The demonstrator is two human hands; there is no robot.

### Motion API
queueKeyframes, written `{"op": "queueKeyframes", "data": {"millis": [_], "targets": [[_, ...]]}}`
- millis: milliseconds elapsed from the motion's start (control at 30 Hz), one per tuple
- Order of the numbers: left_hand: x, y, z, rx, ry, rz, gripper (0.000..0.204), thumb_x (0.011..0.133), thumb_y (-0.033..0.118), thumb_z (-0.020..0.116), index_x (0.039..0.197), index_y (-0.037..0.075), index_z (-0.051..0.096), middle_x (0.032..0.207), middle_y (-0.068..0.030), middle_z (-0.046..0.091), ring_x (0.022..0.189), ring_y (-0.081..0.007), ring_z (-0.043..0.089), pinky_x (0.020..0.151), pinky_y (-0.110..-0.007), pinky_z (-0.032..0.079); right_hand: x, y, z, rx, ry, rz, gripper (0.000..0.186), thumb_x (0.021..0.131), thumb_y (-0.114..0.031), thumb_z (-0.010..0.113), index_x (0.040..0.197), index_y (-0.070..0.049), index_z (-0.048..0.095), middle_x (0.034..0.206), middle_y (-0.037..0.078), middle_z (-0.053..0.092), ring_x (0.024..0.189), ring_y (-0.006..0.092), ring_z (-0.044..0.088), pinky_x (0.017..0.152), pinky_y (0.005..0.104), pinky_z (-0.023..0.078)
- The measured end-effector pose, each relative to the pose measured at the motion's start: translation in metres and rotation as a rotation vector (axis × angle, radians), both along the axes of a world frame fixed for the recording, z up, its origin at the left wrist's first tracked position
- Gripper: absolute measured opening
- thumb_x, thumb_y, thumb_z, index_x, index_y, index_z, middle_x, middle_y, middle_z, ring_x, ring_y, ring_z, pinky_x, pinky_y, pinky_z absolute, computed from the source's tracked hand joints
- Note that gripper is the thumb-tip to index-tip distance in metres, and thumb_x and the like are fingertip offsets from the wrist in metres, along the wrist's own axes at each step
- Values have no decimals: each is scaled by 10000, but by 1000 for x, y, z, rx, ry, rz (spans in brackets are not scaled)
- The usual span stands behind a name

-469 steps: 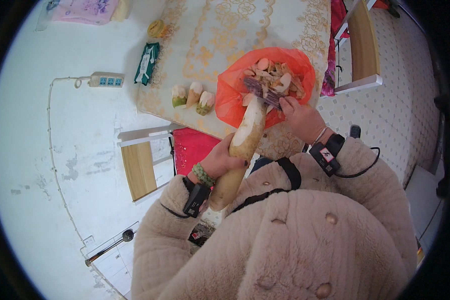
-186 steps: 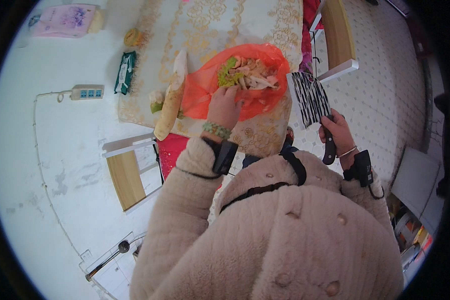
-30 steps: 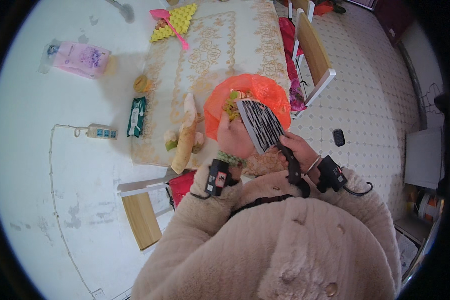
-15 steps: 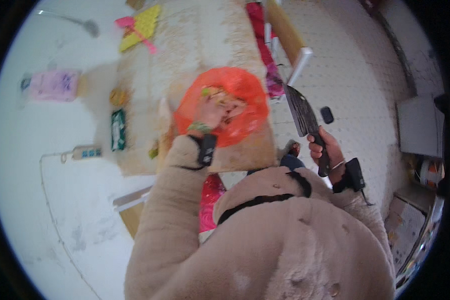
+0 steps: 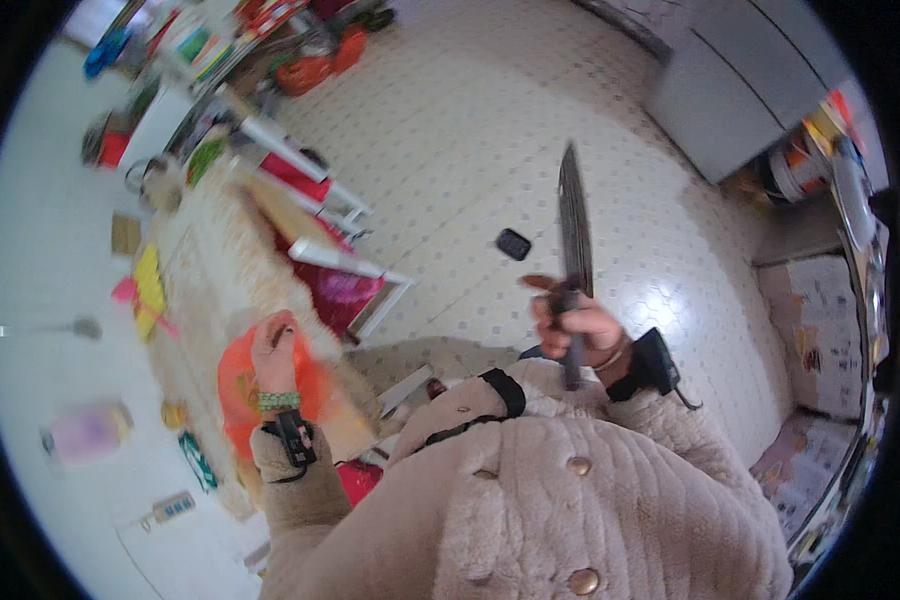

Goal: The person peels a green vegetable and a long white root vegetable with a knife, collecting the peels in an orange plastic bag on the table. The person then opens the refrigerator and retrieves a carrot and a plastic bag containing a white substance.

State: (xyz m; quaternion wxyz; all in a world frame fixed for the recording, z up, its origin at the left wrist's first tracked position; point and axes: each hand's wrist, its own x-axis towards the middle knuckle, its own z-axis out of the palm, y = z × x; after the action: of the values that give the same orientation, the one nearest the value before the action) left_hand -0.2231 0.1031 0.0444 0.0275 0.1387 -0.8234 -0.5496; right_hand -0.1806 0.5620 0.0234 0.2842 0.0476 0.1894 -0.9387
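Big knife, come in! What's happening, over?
Right hand grips long dark-bladed knife, blade up, over floor. Left hand on orange plastic bag. Nothing between.

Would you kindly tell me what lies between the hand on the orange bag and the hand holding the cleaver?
In the head view, a white-framed chair stands between the left hand on the orange bag and the right hand gripping the cleaver.

Head view, looking down over a cream fleece coat [image 5: 570,500]. Right hand [image 5: 578,328], centre right of the frame, is closed round the dark handle of a long broad-bladed knife [image 5: 573,225], blade pointing toward the upper edge above the pale tiled floor [image 5: 450,130]. Left hand [image 5: 273,350], lower left, rests on an orange plastic bag [image 5: 235,385] lying on the worktop with a gold-patterned cloth [image 5: 205,270]. A small black object [image 5: 513,244] lies on the floor just left of the blade.
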Motion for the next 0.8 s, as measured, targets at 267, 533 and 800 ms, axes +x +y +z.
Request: {"op": "queueKeyframes", "data": {"millis": [267, 533, 800], "targets": [[-147, 379, -27, 690, -274, -426, 260, 954, 108, 514, 1198, 20, 528, 1105, -127, 622, 973, -216, 613, 837, -347, 497, -50, 230, -27, -218, 10, -129, 305, 906, -223, 625, 1146, -83, 499, 709, -46, 384, 490, 29, 366, 449, 201, 337], [-286, 595, -62, 636, -398, -781, 219, 965, 157, 501, 1144, 39, 545, 1095, -103, 618, 940, -193, 609, 801, -331, 495, -107, 378, -48, -10, 42, -363, 232, 894, -207, 619, 1013, -75, 469, 710, -34, 407, 481, 48, 372, 446, 230, 341], [-461, 777, -21, 576, -314, -1015, 156, 978, 179, 489, 1033, 54, 563, 903, -45, 612, 797, -129, 586, 684, -269, 481, -134, 486, -43, 120, 29, -1046, 182, 898, -201, 599, 1039, -134, 505, 704, -42, 369, 477, 50, 349, 436, 227, 298]]}}
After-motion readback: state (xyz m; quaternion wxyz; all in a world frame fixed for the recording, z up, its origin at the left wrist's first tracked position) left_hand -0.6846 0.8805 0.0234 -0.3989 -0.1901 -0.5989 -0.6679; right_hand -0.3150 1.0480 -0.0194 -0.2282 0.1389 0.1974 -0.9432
